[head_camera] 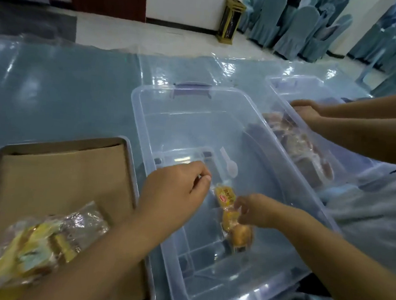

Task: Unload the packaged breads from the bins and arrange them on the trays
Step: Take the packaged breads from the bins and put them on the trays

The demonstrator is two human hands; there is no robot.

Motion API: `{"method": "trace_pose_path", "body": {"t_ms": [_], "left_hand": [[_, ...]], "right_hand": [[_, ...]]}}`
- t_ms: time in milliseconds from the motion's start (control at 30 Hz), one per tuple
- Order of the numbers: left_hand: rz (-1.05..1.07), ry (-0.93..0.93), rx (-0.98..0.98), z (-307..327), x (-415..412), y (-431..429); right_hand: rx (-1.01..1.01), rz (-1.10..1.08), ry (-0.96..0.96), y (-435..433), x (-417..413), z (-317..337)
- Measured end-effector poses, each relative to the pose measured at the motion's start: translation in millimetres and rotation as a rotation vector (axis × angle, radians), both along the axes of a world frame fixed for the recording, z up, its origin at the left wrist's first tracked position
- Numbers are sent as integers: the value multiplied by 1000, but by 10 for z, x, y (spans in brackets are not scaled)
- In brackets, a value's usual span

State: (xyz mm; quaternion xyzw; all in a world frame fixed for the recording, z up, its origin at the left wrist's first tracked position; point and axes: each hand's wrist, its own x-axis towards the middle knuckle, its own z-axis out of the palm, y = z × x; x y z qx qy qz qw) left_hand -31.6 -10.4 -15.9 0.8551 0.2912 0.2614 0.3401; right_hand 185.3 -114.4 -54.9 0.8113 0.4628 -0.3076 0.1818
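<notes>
Clear bin [194, 126]: head view; one packaged bread [226, 198] lies inside, between your hands.
Right hand [258, 210]: pinches the wrapper mid-length; grip film, not loaf.
Left hand [178, 186]: fingers curled at the wrapper's top end; hold unclear.
Tray [64, 142]: beside your left forearm; lay the bread flat there.

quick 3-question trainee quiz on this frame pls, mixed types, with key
1. True or false: the right hand grips a packaged bread inside the clear bin.
2. The tray is lined with: A) brown paper B) foil C) cloth.
3. Fill in: beside that bread, the bin holds a white plastic ____.
Key: 1 true; 2 A; 3 spoon.
</notes>
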Motion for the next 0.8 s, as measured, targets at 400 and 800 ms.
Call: {"method": "trace_pose_path", "body": {"t_ms": [400,800], "left_hand": [[98,183,142,-50,63,-12],[242,307,231,-125,168,34]], "right_hand": [[-302,711,-66,280,179,-401],[-492,802,-24,182,283,-499]]}}
